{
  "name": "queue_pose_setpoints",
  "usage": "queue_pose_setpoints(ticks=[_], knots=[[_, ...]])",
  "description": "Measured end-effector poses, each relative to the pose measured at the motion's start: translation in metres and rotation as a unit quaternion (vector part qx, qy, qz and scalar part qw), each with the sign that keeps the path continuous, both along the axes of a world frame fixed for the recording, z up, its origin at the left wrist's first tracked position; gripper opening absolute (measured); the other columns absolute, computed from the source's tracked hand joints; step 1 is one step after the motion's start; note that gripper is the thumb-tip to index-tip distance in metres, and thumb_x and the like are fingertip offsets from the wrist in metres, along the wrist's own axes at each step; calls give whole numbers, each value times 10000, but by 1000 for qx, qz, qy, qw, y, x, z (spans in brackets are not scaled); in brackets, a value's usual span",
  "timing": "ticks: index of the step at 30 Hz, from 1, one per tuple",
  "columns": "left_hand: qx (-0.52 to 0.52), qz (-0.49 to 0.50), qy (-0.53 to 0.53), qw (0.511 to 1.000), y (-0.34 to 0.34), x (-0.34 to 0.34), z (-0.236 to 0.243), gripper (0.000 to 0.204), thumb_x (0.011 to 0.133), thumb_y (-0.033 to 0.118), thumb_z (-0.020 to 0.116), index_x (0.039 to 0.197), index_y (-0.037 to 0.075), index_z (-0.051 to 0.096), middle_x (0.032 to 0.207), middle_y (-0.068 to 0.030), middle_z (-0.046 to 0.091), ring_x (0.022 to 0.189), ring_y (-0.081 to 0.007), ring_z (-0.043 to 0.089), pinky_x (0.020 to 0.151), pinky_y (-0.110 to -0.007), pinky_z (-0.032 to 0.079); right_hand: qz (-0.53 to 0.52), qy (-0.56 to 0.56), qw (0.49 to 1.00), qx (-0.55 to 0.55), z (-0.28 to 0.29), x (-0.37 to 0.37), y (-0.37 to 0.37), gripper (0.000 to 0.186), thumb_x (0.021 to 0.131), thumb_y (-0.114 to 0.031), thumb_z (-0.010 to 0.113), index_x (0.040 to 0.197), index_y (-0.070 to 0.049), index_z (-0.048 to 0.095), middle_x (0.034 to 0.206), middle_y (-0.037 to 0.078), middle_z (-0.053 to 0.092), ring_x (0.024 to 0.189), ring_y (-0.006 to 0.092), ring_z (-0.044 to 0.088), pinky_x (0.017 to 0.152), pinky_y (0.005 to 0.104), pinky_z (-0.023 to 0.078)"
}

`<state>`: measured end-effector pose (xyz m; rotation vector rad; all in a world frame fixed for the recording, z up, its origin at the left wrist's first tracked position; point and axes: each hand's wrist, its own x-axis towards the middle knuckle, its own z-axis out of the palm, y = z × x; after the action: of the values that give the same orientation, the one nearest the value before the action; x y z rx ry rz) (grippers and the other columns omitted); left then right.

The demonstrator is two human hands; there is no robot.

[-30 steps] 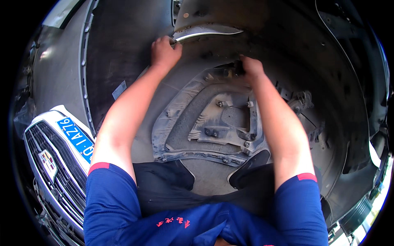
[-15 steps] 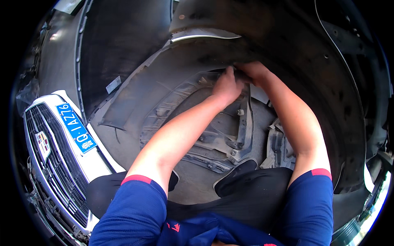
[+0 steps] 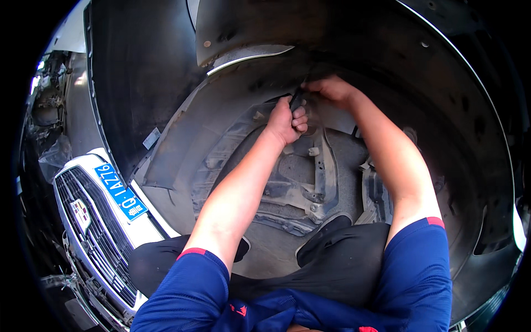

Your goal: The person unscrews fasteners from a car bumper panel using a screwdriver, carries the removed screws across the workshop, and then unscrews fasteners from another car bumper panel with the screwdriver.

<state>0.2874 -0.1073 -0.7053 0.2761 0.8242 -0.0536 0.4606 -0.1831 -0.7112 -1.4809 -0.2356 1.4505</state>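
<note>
In front of me a large dark curved panel, like a wheel arch liner (image 3: pixel 387 72), arches over my hands. The fingers of my left hand (image 3: pixel 287 120) are wrapped round a thin dark piece (image 3: pixel 296 98) beside the liner's inner surface; its kind is unclear. My right hand (image 3: pixel 332 90) is just to the right and slightly farther away, with its fingertips pinched together near the upper end of that piece. What the right fingers hold, if anything, is hidden in the dark. Below my hands lies a dusty ribbed plastic car part (image 3: pixel 326 182) on the floor.
A white car front bumper with a black grille (image 3: pixel 97 232) and a blue number plate (image 3: pixel 120 191) stands at the left. Behind it rises a dark panel (image 3: pixel 141 66). Another dusty part (image 3: pixel 376 193) lies near my right knee, below my right forearm.
My hands have come apart a little, the left one moving left and nearer me. The thin dark piece now shows between them. The whole view has shifted slightly.
</note>
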Motion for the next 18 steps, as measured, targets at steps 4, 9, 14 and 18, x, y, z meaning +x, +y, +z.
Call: queue_pose_setpoints(ticks=[4, 9, 14, 18], knots=[[71, -36, 96, 992, 8, -4, 0, 386, 1016, 414, 409, 875, 83, 549, 608, -55, 528, 483, -233, 492, 487, -401, 397, -50, 52, 997, 30, -13, -9, 4, 148, 828, -172, 818, 850, -80, 704, 689, -3, 598, 567, 107, 490, 477, 284, 317], [777, -164, 206, 571, -23, -9, 26, 332, 953, 333, 570, 1084, 30, 534, 959, -313, 673, 923, -518, 638, 793, -573, 505, -50, -4, 999, 5, -13, -10, 1, 181, 825, -152, 824, 855, -17, 707, 706, 26, 606, 582, 129, 504, 525, 294, 384], [808, -152, 164, 545, -7, -12, 10, 284, 960, 310, 577, 1050, 43, 539, 859, -252, 690, 800, -465, 672, 696, -516, 532, -67, -62, 996, 25, 16, -26, 12, 280, 813, -208, 839, 925, 24, 731, 739, 61, 642, 627, 158, 552, 583, 330, 452], [69, 31, 73, 994, 1, -3, 9, 294, 979, 323, 532, 1019, 33, 559, 848, -234, 697, 777, -454, 675, 688, -504, 532, -8, -41, 999, -28, 1, -8, 6, 346, 809, -229, 838, 995, 44, 736, 866, 120, 720, 767, 190, 653, 725, 347, 533]])
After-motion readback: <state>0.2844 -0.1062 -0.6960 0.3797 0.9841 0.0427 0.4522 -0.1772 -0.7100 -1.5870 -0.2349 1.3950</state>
